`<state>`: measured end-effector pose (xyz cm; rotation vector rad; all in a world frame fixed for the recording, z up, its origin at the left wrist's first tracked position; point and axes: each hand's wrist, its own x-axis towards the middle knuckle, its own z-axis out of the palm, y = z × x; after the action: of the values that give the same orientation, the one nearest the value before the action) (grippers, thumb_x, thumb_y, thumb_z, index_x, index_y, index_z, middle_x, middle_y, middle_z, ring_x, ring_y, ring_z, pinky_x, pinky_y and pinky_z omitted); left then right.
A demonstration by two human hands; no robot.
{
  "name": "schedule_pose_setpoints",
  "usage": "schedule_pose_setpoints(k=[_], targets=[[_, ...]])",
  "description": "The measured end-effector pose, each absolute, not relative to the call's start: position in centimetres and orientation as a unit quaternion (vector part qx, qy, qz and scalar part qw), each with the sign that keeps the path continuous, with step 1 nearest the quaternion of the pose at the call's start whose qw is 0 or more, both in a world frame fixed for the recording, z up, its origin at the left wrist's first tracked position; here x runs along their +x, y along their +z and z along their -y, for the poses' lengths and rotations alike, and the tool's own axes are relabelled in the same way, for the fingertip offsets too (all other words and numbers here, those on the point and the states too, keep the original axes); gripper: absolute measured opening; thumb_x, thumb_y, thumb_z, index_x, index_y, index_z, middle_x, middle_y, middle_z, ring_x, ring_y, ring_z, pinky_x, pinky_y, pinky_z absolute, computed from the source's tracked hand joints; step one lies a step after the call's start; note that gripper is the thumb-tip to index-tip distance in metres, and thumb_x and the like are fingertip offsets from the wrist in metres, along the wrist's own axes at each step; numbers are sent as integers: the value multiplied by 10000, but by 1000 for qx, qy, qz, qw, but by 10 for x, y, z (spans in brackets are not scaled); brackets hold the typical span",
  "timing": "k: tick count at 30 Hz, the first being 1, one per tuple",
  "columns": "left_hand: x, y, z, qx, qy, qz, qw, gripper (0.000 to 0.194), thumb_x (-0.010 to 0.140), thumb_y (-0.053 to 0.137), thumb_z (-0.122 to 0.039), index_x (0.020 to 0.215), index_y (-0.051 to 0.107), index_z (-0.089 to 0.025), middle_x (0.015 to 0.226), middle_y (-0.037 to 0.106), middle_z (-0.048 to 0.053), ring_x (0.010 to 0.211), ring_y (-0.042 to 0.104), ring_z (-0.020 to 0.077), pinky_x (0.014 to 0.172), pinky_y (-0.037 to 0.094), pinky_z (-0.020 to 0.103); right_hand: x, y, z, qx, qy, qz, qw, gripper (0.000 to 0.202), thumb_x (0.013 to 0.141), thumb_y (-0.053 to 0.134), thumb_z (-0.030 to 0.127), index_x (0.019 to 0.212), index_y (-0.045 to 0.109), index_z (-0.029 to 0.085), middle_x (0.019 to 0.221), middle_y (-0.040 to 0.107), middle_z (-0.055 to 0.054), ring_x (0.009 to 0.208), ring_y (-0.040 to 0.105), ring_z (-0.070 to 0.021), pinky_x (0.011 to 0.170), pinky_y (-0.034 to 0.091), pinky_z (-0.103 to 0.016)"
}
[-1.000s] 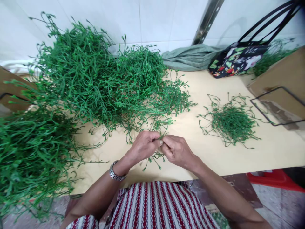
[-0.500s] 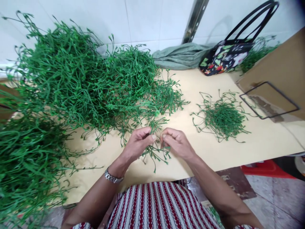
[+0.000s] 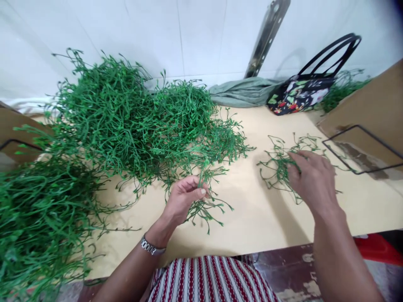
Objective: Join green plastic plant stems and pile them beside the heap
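Note:
My left hand [image 3: 184,197], with a metal watch at the wrist, is closed in a pinch on a sprig of green artificial stems [image 3: 206,214]. The thin stems with small bud-like tips spread out above and below its fingers. Over at the right, my right hand [image 3: 310,178] hovers at a small loose pile of green stems [image 3: 277,163], partly covering it. Its thumb and index finger are slightly apart among the stems; whether they touch one is unclear.
A large heap of green stems [image 3: 110,109] fills the table's back left, with another heap [image 3: 37,218] nearer the front left. A floral handbag [image 3: 299,94] and a grey-green cloth [image 3: 245,93] lie against the wall. At the right stands a cardboard box [image 3: 368,113] beside a black wire frame [image 3: 362,172].
My right hand has left the sprig beside my left hand and moved right to the small pile. My left hand still pinches the sprig. The camera view has tilted slightly upward.

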<state>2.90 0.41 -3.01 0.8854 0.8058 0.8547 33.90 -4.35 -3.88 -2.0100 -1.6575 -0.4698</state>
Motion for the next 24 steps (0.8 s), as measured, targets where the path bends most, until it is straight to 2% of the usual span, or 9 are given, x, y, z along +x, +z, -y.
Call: schedule_pose_setpoints(k=[2, 3, 6, 8, 9, 11, 13, 17, 24], targets=[[32, -29, -3, 411, 412, -357, 731, 133, 565, 758, -185, 590, 637, -134, 683, 629, 26, 609, 545, 113, 586, 426, 239, 299, -28, 40, -665, -83, 653, 353, 251, 812, 518, 233, 1024, 631, 160, 1049, 612, -136, 1017, 542, -257, 889, 414, -415], [33, -29, -2, 415, 426, -350, 724, 128, 558, 761, -172, 575, 641, -135, 712, 616, 24, 636, 541, 110, 602, 428, 236, 277, -23, 39, -617, 22, 679, 398, 226, 834, 499, 249, 1007, 627, 178, 988, 626, -102, 952, 569, -213, 851, 441, -364], [38, -30, 1, 419, 467, -337, 702, 116, 539, 774, -150, 553, 659, -146, 797, 551, 9, 684, 521, 95, 627, 432, 226, 215, -19, 33, -479, 400, 694, 359, 224, 858, 477, 336, 936, 614, 177, 817, 607, -30, 754, 575, -138, 660, 464, -253], [40, -31, 4, 421, 475, -334, 697, 96, 549, 777, -171, 574, 686, -154, 815, 527, 13, 712, 516, 99, 633, 439, 227, 189, -26, 32, -413, 525, 655, 353, 272, 852, 474, 393, 816, 584, 147, 679, 529, 7, 603, 496, -96, 539, 402, -209], [40, -31, 4, 423, 474, -329, 698, 93, 553, 778, -189, 587, 697, -157, 813, 523, 17, 719, 516, 106, 616, 442, 225, 182, -31, 32, -397, 546, 637, 371, 291, 848, 476, 408, 765, 559, 142, 646, 489, 19, 570, 453, -82, 516, 371, -198], [39, -32, 6, 421, 471, -318, 707, 94, 560, 775, -213, 603, 709, -162, 797, 523, 23, 698, 521, 113, 561, 441, 223, 175, -40, 34, -397, 531, 621, 417, 302, 847, 482, 404, 697, 512, 144, 619, 439, 30, 553, 403, -68, 510, 336, -189], [38, -32, 7, 407, 466, -305, 724, 82, 569, 767, -213, 598, 708, -165, 779, 532, 23, 660, 526, 112, 522, 435, 223, 176, -43, 37, -413, 497, 633, 426, 295, 857, 474, 368, 660, 484, 148, 604, 424, 31, 551, 391, -68, 511, 325, -188], [40, -32, 9, 385, 466, -300, 738, 94, 579, 755, -194, 557, 674, -151, 735, 538, 11, 622, 512, 95, 551, 431, 226, 177, -39, 41, -420, 447, 679, 403, 301, 883, 418, 307, 624, 448, 157, 568, 408, 29, 529, 392, -76, 501, 318, -194], [44, -29, 15, 365, 492, -322, 722, 137, 611, 726, -210, 553, 626, -136, 617, 494, -6, 608, 439, 87, 577, 364, 205, 172, -36, 40, -382, 315, 750, 439, 264, 897, 394, 225, 637, 369, 183, 579, 350, 35, 523, 341, -79, 500, 284, -201]])
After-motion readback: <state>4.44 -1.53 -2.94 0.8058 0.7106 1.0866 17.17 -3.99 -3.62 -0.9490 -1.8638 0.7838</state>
